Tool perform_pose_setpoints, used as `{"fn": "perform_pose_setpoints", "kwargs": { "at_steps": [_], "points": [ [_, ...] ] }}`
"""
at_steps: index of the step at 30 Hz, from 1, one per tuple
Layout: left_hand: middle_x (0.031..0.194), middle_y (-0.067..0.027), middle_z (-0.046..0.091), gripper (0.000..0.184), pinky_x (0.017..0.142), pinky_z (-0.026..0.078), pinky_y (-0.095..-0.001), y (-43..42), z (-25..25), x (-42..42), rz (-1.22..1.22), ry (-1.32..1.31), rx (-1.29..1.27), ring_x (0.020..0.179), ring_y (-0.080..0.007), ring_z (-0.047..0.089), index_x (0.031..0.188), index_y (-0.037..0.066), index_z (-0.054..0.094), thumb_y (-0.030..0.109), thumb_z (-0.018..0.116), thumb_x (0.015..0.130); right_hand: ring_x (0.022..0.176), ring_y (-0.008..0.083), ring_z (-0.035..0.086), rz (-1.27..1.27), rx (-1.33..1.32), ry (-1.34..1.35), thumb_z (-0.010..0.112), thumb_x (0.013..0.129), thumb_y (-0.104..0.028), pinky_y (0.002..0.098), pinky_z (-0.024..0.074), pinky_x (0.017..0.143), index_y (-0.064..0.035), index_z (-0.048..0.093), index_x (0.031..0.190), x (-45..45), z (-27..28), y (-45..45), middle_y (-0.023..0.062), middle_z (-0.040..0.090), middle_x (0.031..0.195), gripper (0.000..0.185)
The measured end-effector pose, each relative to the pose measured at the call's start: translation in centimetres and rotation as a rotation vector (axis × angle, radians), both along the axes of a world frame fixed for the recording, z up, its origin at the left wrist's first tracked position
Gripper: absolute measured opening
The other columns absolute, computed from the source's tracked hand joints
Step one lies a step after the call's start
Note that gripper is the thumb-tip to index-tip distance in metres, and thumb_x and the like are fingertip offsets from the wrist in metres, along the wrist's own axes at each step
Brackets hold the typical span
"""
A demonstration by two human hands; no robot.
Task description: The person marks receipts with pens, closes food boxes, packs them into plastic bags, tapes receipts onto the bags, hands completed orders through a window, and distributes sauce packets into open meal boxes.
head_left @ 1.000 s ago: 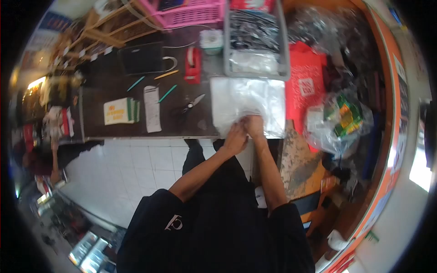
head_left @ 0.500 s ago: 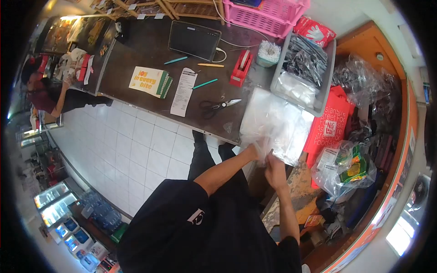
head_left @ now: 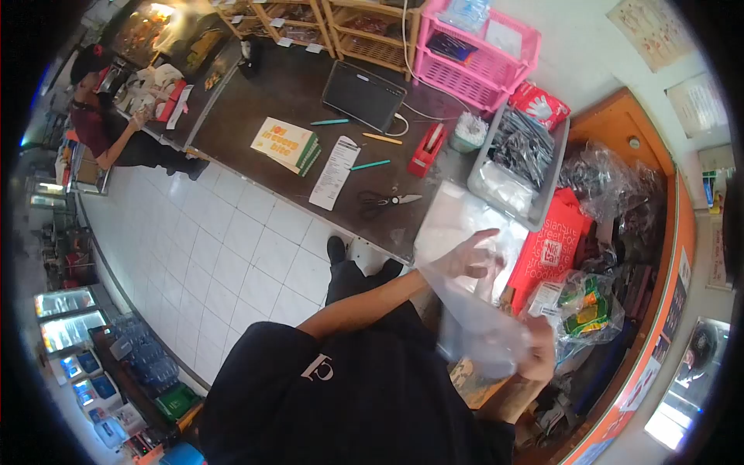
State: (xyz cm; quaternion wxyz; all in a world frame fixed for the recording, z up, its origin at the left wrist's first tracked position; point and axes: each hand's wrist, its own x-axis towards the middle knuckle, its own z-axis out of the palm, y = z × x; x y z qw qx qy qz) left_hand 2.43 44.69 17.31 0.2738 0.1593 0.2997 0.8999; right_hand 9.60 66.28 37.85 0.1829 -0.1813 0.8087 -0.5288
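Observation:
A clear plastic bag [head_left: 479, 329] hangs in front of me, off the counter's edge, slightly blurred. My right hand [head_left: 537, 350] is closed on the bag's right side. My left hand [head_left: 471, 257] has its fingers spread at the bag's upper part, above the stack of flat clear bags [head_left: 443, 213]; whether it is inside the bag's mouth or behind the film I cannot tell. Left of the stack lie black-handled scissors [head_left: 387, 203]. A grey bin [head_left: 474, 177] holding black wrapped items and white packets stands just beyond the stack.
On the dark counter [head_left: 256, 174] are a receipt [head_left: 335, 172], printed booklets [head_left: 285, 146], pens, a tablet [head_left: 363, 94] and a red tape dispenser [head_left: 426, 151]. Red bags [head_left: 542, 252] lie to the right. A co-worker [head_left: 97, 128] stands at the far left.
Both hands have moved apart. A bag has come off the stack and is stretched between them; the right hand has swung right and toward me. The view has shifted.

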Motion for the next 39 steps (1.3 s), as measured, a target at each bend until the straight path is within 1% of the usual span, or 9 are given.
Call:
{"fn": "perform_pose_setpoints", "kwargs": {
  "at_steps": [3, 10, 13, 17, 19, 23, 29, 34, 39],
  "points": [
    [0.105, -0.0061, 0.070, 0.055, 0.079, 0.052, -0.0306, -2.8, 1.9, -0.4, -0.037, 0.026, 0.018, 0.089, -0.0141, 0.065, 0.140, 0.002, 0.049, 0.019, 0.071, 0.093, 0.077, 0.0168, 0.061, -0.544, -0.213, 0.032, 0.067, 0.087, -0.021, 0.0326, 0.0477, 0.067, -0.0025, 0.068, 0.091, 0.6, -1.6, 2.3, 0.0085, 0.066, 0.088, 0.019],
    [0.099, -0.0065, 0.070, 0.022, 0.075, 0.054, -0.0314, -11.0, 5.3, 1.2, 0.212, -0.271, -0.216, 0.088, -0.0140, 0.066, 0.110, 0.000, 0.069, 0.016, 0.066, 0.096, 0.073, 0.0074, 0.052, -1.104, -0.264, -0.050, 0.064, 0.099, -0.028, 0.0232, 0.0410, 0.065, -0.0041, 0.072, 0.103, -3.8, -10.1, 2.2, -0.0015, 0.061, 0.083, 0.025],
    [0.090, -0.0043, 0.072, 0.016, 0.073, 0.054, -0.0284, -12.4, 4.4, 3.2, 0.364, -0.362, -0.392, 0.084, -0.0119, 0.066, 0.102, 0.000, 0.073, 0.009, 0.074, 0.089, 0.076, 0.0111, 0.055, -0.707, -0.062, -0.097, 0.067, 0.097, -0.025, 0.0241, 0.0440, 0.068, -0.0006, 0.071, 0.105, -5.4, -14.1, 2.8, 0.0019, 0.063, 0.085, 0.026],
    [0.087, -0.0035, 0.073, 0.018, 0.071, 0.051, -0.0243, -11.8, 3.5, 2.9, 0.471, -0.299, -0.856, 0.078, -0.0095, 0.065, 0.100, 0.001, 0.075, 0.006, 0.078, 0.083, 0.080, 0.0129, 0.062, -0.795, 0.425, 0.697, 0.076, 0.089, -0.019, 0.0272, 0.0515, 0.069, 0.0049, 0.069, 0.110, -5.6, -14.7, -5.5, 0.0080, 0.069, 0.090, 0.032],
    [0.089, -0.0043, 0.073, 0.021, 0.071, 0.051, -0.0242, -10.4, 3.2, 3.3, 0.402, -0.260, -1.000, 0.078, -0.0093, 0.065, 0.102, 0.000, 0.075, 0.004, 0.078, 0.081, 0.080, 0.0130, 0.065, -0.517, 0.215, 0.042, 0.077, 0.086, -0.010, 0.0282, 0.0534, 0.071, 0.0050, 0.070, 0.107, -4.2, -11.3, -12.1, 0.0096, 0.071, 0.089, 0.027],
    [0.089, -0.0056, 0.074, 0.025, 0.065, 0.050, -0.0249, -9.4, -0.7, 4.8, 0.594, -0.303, -0.646, 0.076, -0.0094, 0.065, 0.104, 0.000, 0.075, 0.003, 0.078, 0.080, 0.074, 0.0132, 0.065, -0.397, -0.204, -0.227, 0.080, 0.082, -0.006, 0.0284, 0.0535, 0.069, 0.0032, 0.073, 0.101, -3.4, -18.1, -15.9, 0.0090, 0.071, 0.083, 0.023],
    [0.077, -0.0040, 0.068, 0.010, 0.056, 0.045, -0.0267, -11.7, -3.5, 6.2, 0.533, -0.544, -0.740, 0.066, -0.0087, 0.060, 0.085, 0.000, 0.072, 0.004, 0.078, 0.079, 0.071, 0.0086, 0.061, -0.319, -0.260, -0.178, 0.078, 0.084, -0.006, 0.0234, 0.0467, 0.060, 0.0033, 0.074, 0.100, -3.0, -18.2, -17.6, 0.0028, 0.069, 0.078, 0.019],
    [0.066, -0.0008, 0.059, 0.029, 0.050, 0.039, -0.0262, -11.9, -0.7, 6.2, 0.512, -0.494, -0.798, 0.058, -0.0075, 0.053, 0.071, 0.005, 0.064, 0.022, 0.087, 0.078, 0.065, 0.0089, 0.055, -0.217, -0.342, -0.373, 0.075, 0.086, -0.009, 0.0241, 0.0432, 0.060, 0.0034, 0.073, 0.092, -3.7, -21.6, -16.6, 0.0015, 0.066, 0.075, 0.014],
    [0.062, 0.0006, 0.056, 0.038, 0.045, 0.034, -0.0262, -12.9, -1.4, 7.0, 0.561, -0.416, -0.927, 0.053, -0.0069, 0.047, 0.069, 0.006, 0.063, 0.034, 0.086, 0.080, 0.067, 0.0099, 0.057, -0.407, -0.193, -0.042, 0.069, 0.091, -0.010, 0.0237, 0.0440, 0.061, 0.0016, 0.071, 0.091, -3.7, -21.8, -16.0, 0.0018, 0.065, 0.075, 0.012]
  ]
}}
